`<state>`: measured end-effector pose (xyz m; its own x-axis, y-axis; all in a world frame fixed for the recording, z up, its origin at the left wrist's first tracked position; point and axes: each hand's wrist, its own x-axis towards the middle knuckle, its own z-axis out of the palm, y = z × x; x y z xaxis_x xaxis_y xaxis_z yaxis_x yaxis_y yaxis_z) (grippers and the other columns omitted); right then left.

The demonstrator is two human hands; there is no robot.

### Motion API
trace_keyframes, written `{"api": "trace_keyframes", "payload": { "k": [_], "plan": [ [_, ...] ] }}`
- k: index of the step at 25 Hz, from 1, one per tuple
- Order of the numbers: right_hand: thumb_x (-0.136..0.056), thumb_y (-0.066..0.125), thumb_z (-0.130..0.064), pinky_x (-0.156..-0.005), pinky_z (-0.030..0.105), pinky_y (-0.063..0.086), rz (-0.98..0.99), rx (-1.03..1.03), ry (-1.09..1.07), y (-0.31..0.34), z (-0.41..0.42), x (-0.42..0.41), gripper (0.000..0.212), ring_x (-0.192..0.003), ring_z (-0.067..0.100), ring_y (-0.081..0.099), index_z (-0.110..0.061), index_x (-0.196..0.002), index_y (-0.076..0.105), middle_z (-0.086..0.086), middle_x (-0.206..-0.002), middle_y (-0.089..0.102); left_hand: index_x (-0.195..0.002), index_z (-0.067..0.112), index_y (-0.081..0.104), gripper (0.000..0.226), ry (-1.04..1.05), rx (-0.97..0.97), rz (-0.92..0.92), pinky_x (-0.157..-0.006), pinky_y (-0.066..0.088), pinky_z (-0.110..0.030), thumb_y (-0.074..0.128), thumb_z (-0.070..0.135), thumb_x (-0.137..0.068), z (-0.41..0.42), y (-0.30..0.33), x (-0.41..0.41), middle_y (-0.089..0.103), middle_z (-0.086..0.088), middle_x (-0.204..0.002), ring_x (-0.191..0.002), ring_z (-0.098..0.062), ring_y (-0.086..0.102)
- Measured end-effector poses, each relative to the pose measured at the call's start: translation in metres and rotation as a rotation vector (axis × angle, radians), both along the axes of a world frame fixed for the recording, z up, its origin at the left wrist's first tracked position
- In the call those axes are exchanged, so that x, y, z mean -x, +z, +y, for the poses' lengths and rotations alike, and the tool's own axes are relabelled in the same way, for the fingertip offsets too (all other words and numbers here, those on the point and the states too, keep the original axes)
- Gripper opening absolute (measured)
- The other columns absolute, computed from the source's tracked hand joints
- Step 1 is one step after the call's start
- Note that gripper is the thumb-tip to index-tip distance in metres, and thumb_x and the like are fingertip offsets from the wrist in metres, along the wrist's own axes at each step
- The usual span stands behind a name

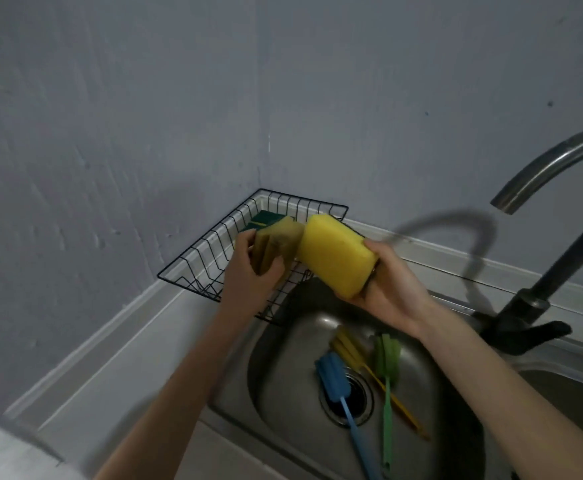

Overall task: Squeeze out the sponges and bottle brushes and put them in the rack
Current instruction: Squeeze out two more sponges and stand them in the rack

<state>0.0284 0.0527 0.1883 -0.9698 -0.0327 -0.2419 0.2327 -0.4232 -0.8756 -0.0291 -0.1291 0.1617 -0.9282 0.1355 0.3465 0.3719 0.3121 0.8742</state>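
My right hand (392,284) grips a thick bright yellow sponge (337,252) above the sink's far edge. My left hand (248,271) holds a dull olive-yellow sponge (278,245) over the black wire rack (193,252), which stands in the counter corner. A green-topped sponge (260,219) lies inside the rack behind the olive one. Three bottle brushes rest in the steel sink (276,362): a blue one (331,374), a yellow one (349,348) and a green one (387,355), their handles pointing toward me.
A dark curved faucet (539,168) rises at the right, with its lever base (525,327) beside the sink. The drain (356,396) lies under the brushes. Grey walls meet in the corner behind the rack. A pale counter (117,368) runs along the left.
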Motion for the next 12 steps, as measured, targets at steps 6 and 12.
{"api": "trace_keyframes", "payload": {
  "k": [6,12],
  "plan": [
    [-0.087,0.053,-0.025,-0.078,0.031,0.043,0.067,-0.454,0.021,-0.006,-0.041,0.062,0.028,-0.102,0.023,0.050,-0.029,-0.114,0.047,0.006,-0.121,0.045,-0.119,0.007,0.044,0.046,0.095,0.149,0.081,-0.069,0.037,-0.011,0.063,0.014,-0.078,-0.070,0.000,0.044,0.048,-0.002,-0.105,-0.092,-0.017,0.050],
    [-0.078,0.069,-0.021,-0.088,0.024,0.050,0.214,-1.168,0.203,-0.040,-0.071,0.134,0.072,-0.118,0.020,0.047,-0.015,-0.139,0.031,0.007,-0.131,0.045,-0.117,0.008,0.050,0.054,0.072,0.250,0.155,-0.080,0.039,-0.021,0.052,0.033,-0.070,-0.112,-0.024,0.082,0.047,-0.001,-0.104,-0.094,-0.012,0.048]
  ]
}}
